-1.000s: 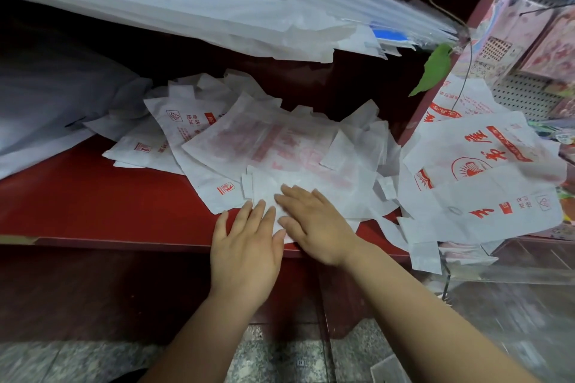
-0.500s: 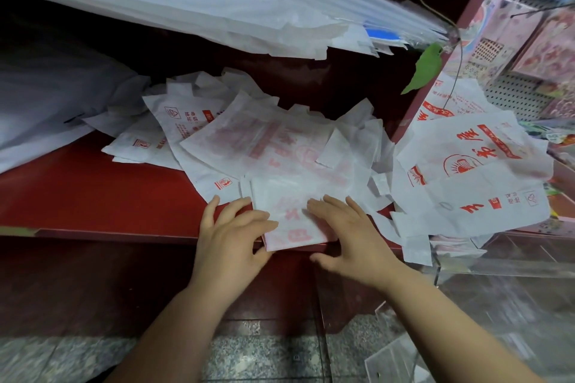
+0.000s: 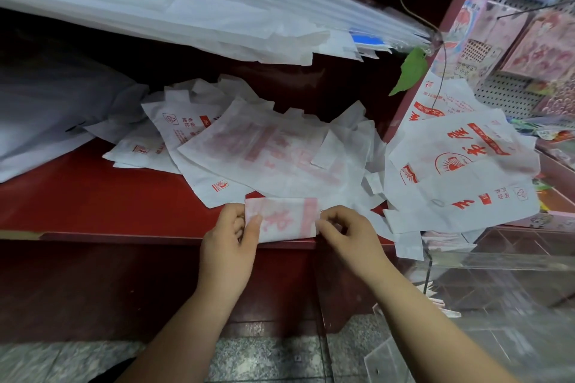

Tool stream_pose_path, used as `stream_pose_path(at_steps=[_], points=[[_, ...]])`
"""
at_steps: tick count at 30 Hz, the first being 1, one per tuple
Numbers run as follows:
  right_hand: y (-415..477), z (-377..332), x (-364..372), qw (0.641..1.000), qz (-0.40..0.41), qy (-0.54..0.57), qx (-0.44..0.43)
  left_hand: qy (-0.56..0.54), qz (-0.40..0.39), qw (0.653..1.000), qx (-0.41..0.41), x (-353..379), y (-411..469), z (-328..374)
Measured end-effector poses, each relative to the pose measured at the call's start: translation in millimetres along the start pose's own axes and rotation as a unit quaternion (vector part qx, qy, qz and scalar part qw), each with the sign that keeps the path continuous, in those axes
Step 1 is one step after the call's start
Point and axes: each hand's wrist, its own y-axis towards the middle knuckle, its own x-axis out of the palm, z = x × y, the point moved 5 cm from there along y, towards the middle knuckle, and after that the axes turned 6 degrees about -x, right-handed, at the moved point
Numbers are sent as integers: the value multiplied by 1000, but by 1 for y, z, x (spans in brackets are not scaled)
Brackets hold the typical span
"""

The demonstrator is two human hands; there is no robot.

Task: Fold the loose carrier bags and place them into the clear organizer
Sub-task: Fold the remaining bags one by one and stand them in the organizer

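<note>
Left hand and right hand fingers pinch opposite ends of folded carrier bag between them at bench edge, likely keeping the fold tight; more loose bags beyond fingers, clear organizer right of them; red Chinese print, too blurred to read

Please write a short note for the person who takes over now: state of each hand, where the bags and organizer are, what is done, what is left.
Left hand: pinches the left edge of the folded white plastic carrier bag with red print.
Right hand: pinches its right edge.
The bag is at the front edge of the red wooden shelf; loose white carrier bags are piled behind it and to the right.
The clear plastic organizer stands at lower right.
Done: one bag folded small. Left: put it into the organizer, then fold the pile.
</note>
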Motion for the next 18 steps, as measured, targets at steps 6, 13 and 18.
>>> stream_pose_path(at_steps=[6,13,18], points=[[10,-9,16,992,45,-113,41,43,50,998,2,2,4,7],[11,-10,20,982,76,-167,39,280,118,935,182,8,11,12],[12,-12,23,974,56,-215,36,319,-45,910,260,14,7,10]])
